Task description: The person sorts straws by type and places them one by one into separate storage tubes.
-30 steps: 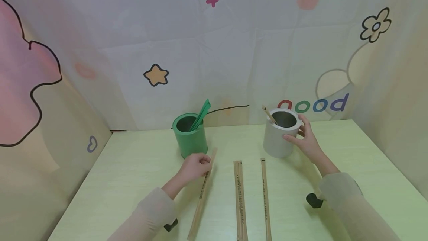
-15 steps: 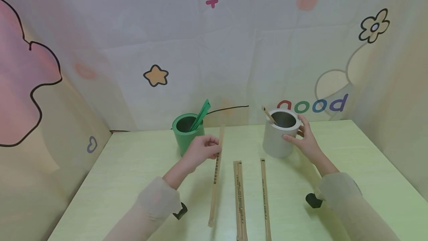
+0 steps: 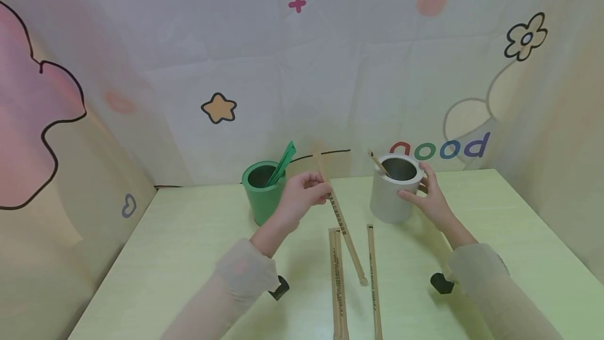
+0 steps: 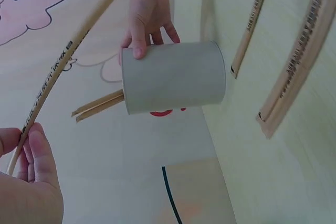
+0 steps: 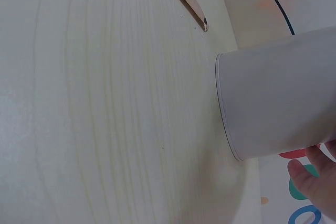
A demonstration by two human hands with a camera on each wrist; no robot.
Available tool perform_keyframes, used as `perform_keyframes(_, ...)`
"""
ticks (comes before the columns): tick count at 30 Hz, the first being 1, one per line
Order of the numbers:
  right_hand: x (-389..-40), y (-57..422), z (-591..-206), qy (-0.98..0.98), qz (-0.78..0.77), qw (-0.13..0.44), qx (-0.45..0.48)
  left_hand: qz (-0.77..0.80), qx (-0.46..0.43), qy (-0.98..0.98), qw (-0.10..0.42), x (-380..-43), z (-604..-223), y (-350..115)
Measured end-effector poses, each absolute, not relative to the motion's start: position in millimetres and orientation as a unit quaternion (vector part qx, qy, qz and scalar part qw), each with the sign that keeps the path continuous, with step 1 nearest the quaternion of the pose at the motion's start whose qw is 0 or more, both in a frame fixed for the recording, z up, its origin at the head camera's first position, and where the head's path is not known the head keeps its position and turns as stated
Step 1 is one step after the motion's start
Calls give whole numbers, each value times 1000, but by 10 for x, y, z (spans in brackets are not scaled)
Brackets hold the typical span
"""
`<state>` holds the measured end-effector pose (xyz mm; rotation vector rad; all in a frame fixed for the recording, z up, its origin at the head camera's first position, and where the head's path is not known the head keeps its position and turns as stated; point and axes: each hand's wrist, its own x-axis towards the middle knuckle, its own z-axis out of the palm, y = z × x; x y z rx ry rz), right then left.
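Observation:
My left hand [image 3: 306, 193] pinches a long thin brown paper-wrapped stick [image 3: 346, 235] printed with black characters. The stick slants, its lower end over the table between the sticks lying there. In the left wrist view, thumb and fingers grip the stick [image 4: 58, 72] near one end. To the right, my right hand [image 3: 434, 201] holds a light grey cylindrical holder [image 3: 391, 203] at its upper right side, thumb on the near wall. The holder stands upright on the table. Brown wrapped sticks [image 4: 100, 106] poke out of its mouth in the left wrist view.
A green cylindrical holder [image 3: 264, 209] with a green wrapped stick [image 3: 283, 164] in it stands left of the left hand. On the table lie a pair of brown sticks [image 3: 337, 287] side by side and a single one [image 3: 374, 282]. A printed curtain [image 3: 283, 77] hangs behind.
My left hand has raised the brown stick off the table and carried it rightward and away, its lower end swinging to the right. The right hand stays on the grey holder.

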<state>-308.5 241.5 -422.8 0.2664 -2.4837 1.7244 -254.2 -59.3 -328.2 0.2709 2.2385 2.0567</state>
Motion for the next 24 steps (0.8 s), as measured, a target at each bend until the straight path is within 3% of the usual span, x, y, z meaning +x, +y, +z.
perform_keyframes(13,-3053,2399,-4175,-817,569,44,86,736,64,674,-5,-2681,-3178,-384)
perform_keyframes(24,-3082,2424,-4239,-818,565,54,91,781,37,624,-11,-2803,-3118,-285)
